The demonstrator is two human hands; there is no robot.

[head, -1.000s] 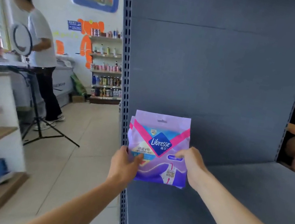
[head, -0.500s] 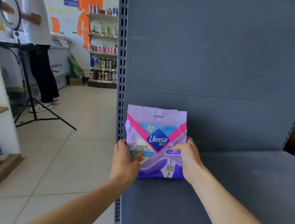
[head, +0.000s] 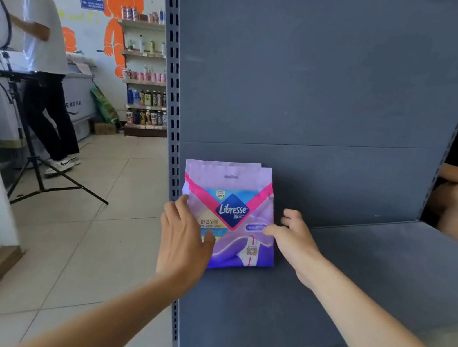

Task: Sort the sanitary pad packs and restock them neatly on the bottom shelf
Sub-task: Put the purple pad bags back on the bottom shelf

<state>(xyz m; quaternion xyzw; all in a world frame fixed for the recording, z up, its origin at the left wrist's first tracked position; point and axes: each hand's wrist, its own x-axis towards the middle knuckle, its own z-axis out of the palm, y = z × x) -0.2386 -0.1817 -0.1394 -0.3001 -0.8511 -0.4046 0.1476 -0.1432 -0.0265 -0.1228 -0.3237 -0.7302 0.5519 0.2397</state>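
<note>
Sanitary pad packs [head: 233, 213], a small bunch of purple Libresse ones, stand upright at the far left corner of the bottom shelf [head: 357, 272]. Their backs are close to the grey back panel [head: 314, 81] and their left edge is just beside the slotted upright [head: 174, 96].

The person's left hand [head: 184, 239] lies flat against the left edge of the bunch, fingers straight and pointing up, thumb across the lower front. The right hand [head: 294, 240] pinches the right edge, one finger on the front and the rest bent at the side.

From where I stand, the step looks like squaring the bunch up where it stands. The top edges are fanned a little, each showing behind the next, so the packs are not yet flush. I'd squeeze both hands gently inward to line up the sides, then ease the bunch far-ward until it leans on the panel. The packs are soft and slippery, so I'd let go with one hand at a time, or the front one may slump toward the near edge.
</note>
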